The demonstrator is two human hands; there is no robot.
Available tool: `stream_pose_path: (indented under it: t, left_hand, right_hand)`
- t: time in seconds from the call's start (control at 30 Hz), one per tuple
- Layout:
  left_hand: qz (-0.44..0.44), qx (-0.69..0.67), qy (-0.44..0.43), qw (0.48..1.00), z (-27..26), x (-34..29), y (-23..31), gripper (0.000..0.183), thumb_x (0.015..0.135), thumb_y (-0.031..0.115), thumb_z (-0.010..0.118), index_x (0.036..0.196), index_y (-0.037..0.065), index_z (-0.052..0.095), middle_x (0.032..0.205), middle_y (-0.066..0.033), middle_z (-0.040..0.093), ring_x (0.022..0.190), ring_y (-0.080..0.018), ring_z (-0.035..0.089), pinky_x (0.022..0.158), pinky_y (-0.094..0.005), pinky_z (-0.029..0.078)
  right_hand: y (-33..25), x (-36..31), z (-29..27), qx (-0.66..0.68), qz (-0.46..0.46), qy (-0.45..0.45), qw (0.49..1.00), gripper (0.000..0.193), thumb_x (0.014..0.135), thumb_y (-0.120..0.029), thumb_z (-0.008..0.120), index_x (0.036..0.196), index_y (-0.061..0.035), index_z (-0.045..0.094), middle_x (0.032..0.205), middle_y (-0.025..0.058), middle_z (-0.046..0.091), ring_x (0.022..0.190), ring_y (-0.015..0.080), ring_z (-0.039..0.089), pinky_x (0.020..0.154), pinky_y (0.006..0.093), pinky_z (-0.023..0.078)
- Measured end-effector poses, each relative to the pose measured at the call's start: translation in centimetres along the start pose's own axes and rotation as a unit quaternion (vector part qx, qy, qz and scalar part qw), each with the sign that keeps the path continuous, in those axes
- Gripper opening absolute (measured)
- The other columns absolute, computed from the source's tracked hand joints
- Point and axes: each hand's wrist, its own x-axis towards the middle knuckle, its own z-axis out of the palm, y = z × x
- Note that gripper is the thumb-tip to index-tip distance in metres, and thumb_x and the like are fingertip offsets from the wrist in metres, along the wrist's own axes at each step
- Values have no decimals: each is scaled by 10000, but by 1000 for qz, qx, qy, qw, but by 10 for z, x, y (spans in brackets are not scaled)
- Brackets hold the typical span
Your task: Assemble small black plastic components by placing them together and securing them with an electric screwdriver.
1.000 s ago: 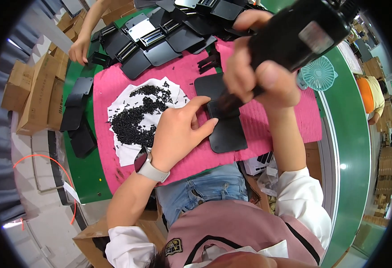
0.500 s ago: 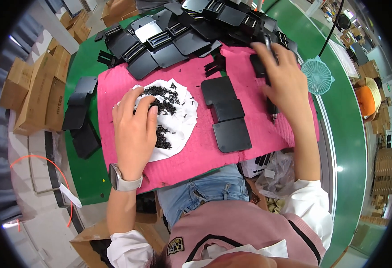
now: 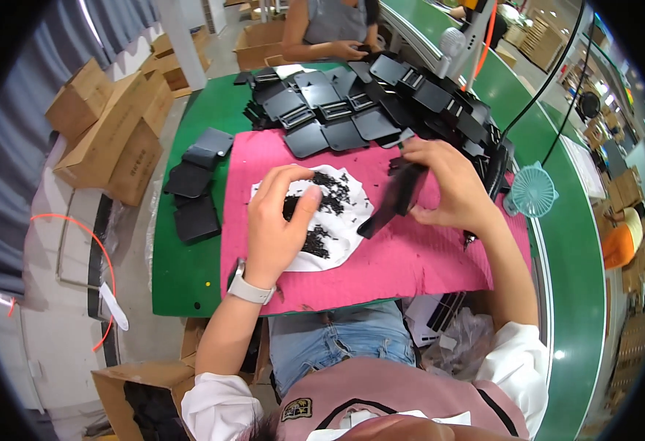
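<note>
My right hand (image 3: pixel 454 184) grips a black hinged plate piece (image 3: pixel 396 200), raised and tilted above the pink foam mat (image 3: pixel 432 268); motion blurs the piece slightly. Small black screws (image 3: pixel 321 242) lie in heaps on a round white cloth (image 3: pixel 337 259) on the mat's left part. Over this cloth hovers my left hand (image 3: pixel 274 224), fingers curved and thumb apart from them, with the screws just beside the fingertips. Beyond my right hand, a dark powered screwdriver (image 3: pixel 496 173) is partly hidden, its metal tip showing below the hand.
Many black hinged plates (image 3: pixel 322 136) are piled along the mat's far edge. Several more (image 3: pixel 190 184) lie on the green table (image 3: pixel 172 283) at left. A teal fan (image 3: pixel 534 191) stands at right. Across the table sits another person (image 3: pixel 333 29); cardboard boxes (image 3: pixel 116 132) are stacked left.
My right hand has come left from the screwdriver and lifted the hinged plate piece off the mat. My left hand stays over the screws. The head view has shifted, showing the person opposite.
</note>
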Motion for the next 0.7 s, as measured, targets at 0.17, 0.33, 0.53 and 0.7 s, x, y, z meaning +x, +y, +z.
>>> stream_pose_path:
  t: [0.17, 0.33, 0.53, 0.7]
  left_hand:
    - [111, -70, -73, 989, 16, -15, 30, 630, 710, 341, 789, 1174, 9, 523, 1077, -162, 609, 979, -269, 604, 859, -344, 456]
    - [-61, -269, -18, 961, 25, -37, 35, 504, 822, 190, 697, 1218, -35, 480, 1063, -120, 623, 929, -200, 610, 842, -312, 461]
    - [-126, -413, -47, 901, -30, -46, 54, 536, 811, 129, 676, 1241, -100, 452, 1129, -120, 584, 1049, -167, 544, 914, -283, 410]
    - [-184, -208, 305, 911, -86, -91, 38, 563, 719, 242, 713, 1172, -39, 532, 1078, -110, 590, 984, -223, 580, 856, -343, 471]
  right_hand:
    - [-55, 18, 19, 123, 100, 227, 961, 743, 547, -160, 804, 1206, -29, 486, 967, 117, 605, 836, 286, 624, 712, 342, 505]
    - [-70, 27, 21, 350, 106, 149, 919, 610, 617, -188, 792, 1143, -3, 544, 1013, 127, 585, 908, 256, 603, 772, 343, 489]
    - [-57, 17, 18, 600, 28, 64, 797, 513, 863, -391, 372, 842, 10, 691, 762, 46, 513, 755, 164, 468, 704, 289, 386]
    - [-72, 40, 11, 599, 158, -17, 785, 533, 921, -424, 388, 1108, 11, 633, 759, 64, 570, 739, 150, 528, 714, 279, 424]
